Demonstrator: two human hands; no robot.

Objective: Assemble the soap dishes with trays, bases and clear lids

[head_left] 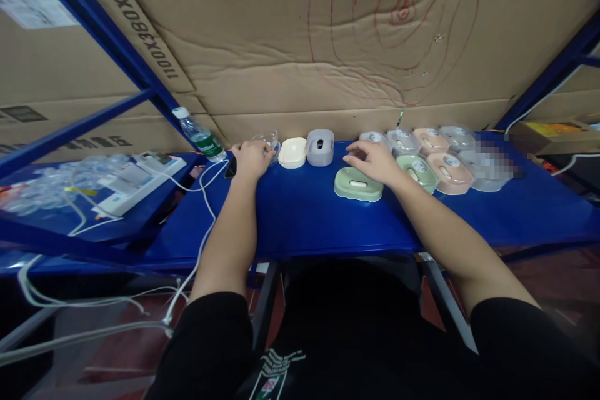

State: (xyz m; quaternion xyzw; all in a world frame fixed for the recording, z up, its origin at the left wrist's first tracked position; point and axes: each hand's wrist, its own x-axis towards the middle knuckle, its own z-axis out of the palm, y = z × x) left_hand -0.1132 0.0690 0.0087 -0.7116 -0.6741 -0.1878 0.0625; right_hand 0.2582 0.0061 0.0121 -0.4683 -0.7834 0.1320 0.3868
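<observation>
Green box [359, 186] on table [300, 225], long axis approx. L-R. R hand [375, 161] nearer, just behind box, fingers loosely apart, nothing visible held; L hand [253, 161] well left, at clear plastic [268, 136], can't tell grip.

Behind the blue table [300, 225] there stands a wall of brown cardboard [262, 31] — it is creased in several places. On it one can see red hand-drawn rings [403, 10] and, toward the left, large printed numbers [138, 28]. A blue metal bar [98, 22] goes slanting at the left side, and another blue bar [553, 69] at the right. Below, the floor [572, 287] is reddish — the light there is rather weak.
</observation>
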